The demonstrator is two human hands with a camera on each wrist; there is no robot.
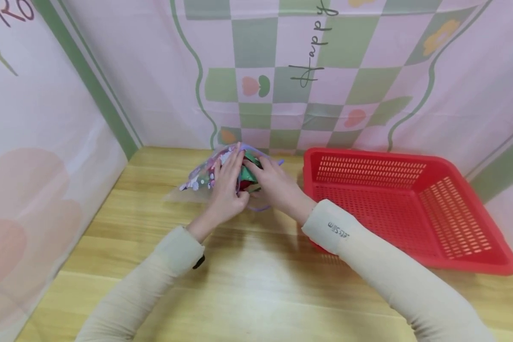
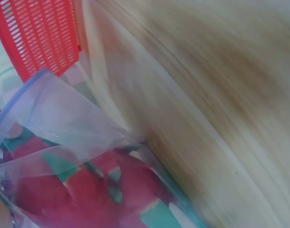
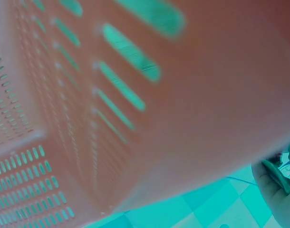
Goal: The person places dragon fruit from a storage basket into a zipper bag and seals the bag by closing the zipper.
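A clear zip bag point(image 1: 203, 176) with a flower-like print and a purple rim lies near the back of the wooden table, its mouth toward the right. My left hand point(image 1: 227, 189) spreads over the bag and holds it close to the mouth, thumb by the rim. At the mouth, my right hand point(image 1: 278, 185) grips a shiny red and green thing point(image 1: 247, 175). The left wrist view shows red and green contents point(image 2: 88, 190) behind the clear plastic. Only part of my right hand point(image 3: 275, 194) appears in the right wrist view, by something green.
A red perforated plastic basket point(image 1: 374, 197) stands on the table point(image 1: 248, 294) at the right, close beside my right wrist. A printed cloth point(image 1: 256, 42) hangs behind the table, and another patterned cloth point(image 1: 38, 156) runs along the left side.
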